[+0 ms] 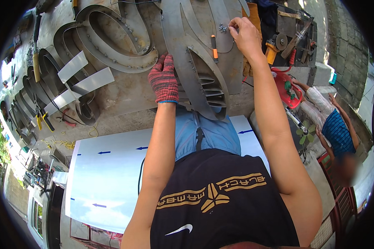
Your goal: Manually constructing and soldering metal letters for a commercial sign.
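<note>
My left hand (163,79) wears a red and black knit glove. Its fingers grip the left edge of a large curved sheet-metal piece (173,39), whose hollow side with thin cross ribs lies nearest me. Bare, my right hand (246,35) is over the far right of the metal work surface, thumb and fingertips pinched together; whatever they hold is too small to make out. Just left of those fingertips sits a little heap of small metal bits (222,28). A screwdriver with an orange and black handle (214,49) lies between my hands.
Curved metal letter shapes (112,39) stand to the left, with pliers (42,114) and a hammer (36,66) among them. An angle grinder (275,46) rests at the right, near a red basin (287,89). Beyond it is another person (338,128). A white sheet (108,174) lies behind me.
</note>
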Demonstrator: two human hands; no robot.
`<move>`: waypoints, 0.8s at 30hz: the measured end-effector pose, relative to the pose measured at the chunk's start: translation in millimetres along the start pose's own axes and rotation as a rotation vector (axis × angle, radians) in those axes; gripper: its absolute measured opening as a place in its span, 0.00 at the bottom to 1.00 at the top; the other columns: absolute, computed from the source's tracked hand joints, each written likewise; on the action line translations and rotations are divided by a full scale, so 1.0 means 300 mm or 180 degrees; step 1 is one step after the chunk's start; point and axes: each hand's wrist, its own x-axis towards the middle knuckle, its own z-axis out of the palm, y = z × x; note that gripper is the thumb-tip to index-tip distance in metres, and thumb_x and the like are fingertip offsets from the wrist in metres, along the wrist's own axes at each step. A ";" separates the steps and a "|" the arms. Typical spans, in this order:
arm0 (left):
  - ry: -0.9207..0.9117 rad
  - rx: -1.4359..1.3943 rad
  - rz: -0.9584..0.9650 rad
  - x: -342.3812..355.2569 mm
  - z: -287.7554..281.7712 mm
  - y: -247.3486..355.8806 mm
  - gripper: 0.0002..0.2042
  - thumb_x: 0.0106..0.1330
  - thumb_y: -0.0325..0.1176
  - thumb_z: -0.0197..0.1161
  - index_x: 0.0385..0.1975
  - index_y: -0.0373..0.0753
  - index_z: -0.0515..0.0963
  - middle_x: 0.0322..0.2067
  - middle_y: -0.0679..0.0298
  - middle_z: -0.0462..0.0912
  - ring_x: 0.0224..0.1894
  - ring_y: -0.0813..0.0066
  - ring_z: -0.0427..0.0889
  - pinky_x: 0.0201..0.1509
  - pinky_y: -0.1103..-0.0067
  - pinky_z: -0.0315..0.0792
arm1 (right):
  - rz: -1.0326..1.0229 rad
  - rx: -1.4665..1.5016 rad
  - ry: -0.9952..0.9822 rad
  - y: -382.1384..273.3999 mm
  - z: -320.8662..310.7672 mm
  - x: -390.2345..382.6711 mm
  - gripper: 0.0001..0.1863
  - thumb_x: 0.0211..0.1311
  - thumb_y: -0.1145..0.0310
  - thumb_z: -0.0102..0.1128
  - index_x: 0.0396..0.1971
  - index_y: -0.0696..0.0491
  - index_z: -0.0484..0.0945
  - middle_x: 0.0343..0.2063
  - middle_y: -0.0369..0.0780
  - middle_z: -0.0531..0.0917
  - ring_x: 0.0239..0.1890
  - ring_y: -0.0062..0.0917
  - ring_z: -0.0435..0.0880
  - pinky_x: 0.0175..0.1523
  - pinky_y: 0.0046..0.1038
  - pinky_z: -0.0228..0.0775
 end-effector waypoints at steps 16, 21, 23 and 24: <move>0.0038 0.0052 -0.0006 -0.010 0.002 0.027 0.18 0.73 0.37 0.66 0.55 0.30 0.84 0.44 0.61 0.89 0.43 0.79 0.82 0.52 0.79 0.76 | -0.1366 0.0549 -0.0121 -0.394 0.203 0.090 0.06 0.63 0.67 0.63 0.36 0.52 0.82 0.36 0.39 0.84 0.41 0.40 0.85 0.46 0.41 0.78; -0.0010 0.0072 -0.0050 -0.010 0.000 0.027 0.18 0.73 0.37 0.66 0.54 0.30 0.84 0.44 0.60 0.89 0.44 0.79 0.82 0.54 0.78 0.76 | -0.1406 0.0535 -0.0186 -0.398 0.208 0.096 0.07 0.63 0.66 0.65 0.39 0.51 0.83 0.37 0.38 0.84 0.43 0.39 0.86 0.47 0.41 0.79; -0.0048 0.0028 -0.0075 -0.008 -0.003 0.028 0.19 0.73 0.38 0.67 0.55 0.30 0.83 0.46 0.61 0.89 0.46 0.78 0.82 0.56 0.78 0.75 | -0.1158 0.0725 -0.0253 -0.394 0.185 0.087 0.09 0.64 0.65 0.66 0.40 0.51 0.85 0.37 0.38 0.85 0.42 0.36 0.87 0.46 0.38 0.79; -0.0090 -0.0005 -0.0117 -0.007 -0.003 0.028 0.20 0.72 0.39 0.68 0.56 0.30 0.83 0.48 0.61 0.88 0.48 0.78 0.82 0.58 0.79 0.75 | -0.1223 0.0758 -0.0168 -0.384 0.167 0.082 0.09 0.64 0.65 0.66 0.40 0.51 0.85 0.37 0.38 0.85 0.42 0.36 0.87 0.46 0.38 0.79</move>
